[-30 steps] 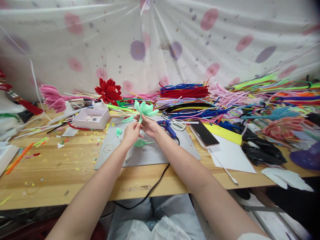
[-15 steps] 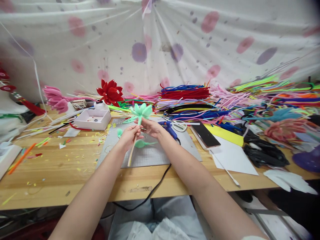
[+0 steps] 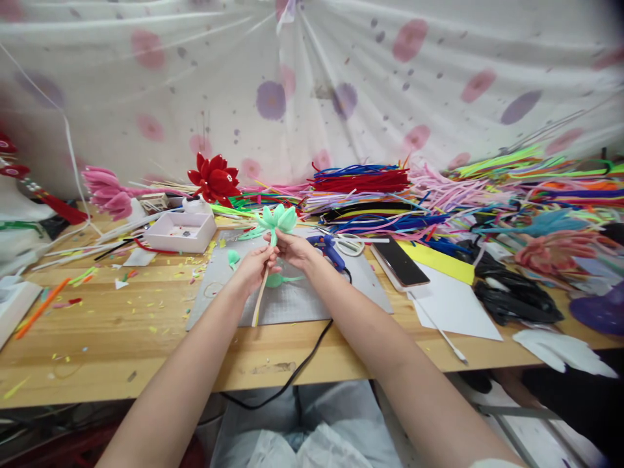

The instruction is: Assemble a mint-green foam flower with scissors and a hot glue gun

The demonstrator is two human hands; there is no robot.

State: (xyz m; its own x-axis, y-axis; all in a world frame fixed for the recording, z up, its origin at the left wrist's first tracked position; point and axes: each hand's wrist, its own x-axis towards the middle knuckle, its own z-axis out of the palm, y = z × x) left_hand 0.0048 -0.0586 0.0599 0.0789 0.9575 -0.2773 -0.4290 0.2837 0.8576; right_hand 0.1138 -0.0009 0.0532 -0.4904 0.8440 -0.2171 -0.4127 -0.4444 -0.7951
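Mint-green flower (image 3: 277, 220): held up by both hands above the gray mat, petals spread at the top; its pale stem (image 3: 262, 296) slants down toward the person
Left hand (image 3: 257, 268): closed around the stem below the petals; the stem's lower end juts out beneath it
Right hand (image 3: 291, 249): thumb and fingers pinched narrow on the flower's base; the two hands sit close together
Gray mat (image 3: 365, 296): flat on the wooden counter (image 3: 112, 351), under the hands; a green leaf-like piece (image 3: 277, 280) lies on it, partly hidden by the left hand; a small green bud (image 3: 234, 259) rests farther left
Blue glue gun (image 3: 331, 253): just right of the right hand, partly hidden by the forearm; white-handled scissors (image 3: 351, 246) beside it; a black cord (image 3: 312, 351) trails over the near edge
White box (image 3: 178, 243): left of the mat, amid yellow scraps (image 3: 195, 267); a red flower (image 3: 214, 179) stands beyond it; a pink flower (image 3: 107, 192) lies farther left
Dark phone (image 3: 402, 263): right of the mat, near white paper (image 3: 458, 305) and a yellow sheet (image 3: 439, 261)
Colored craft stems (image 3: 361, 181): heaped along the back; a flower-printed curtain (image 3: 312, 52) hangs behind
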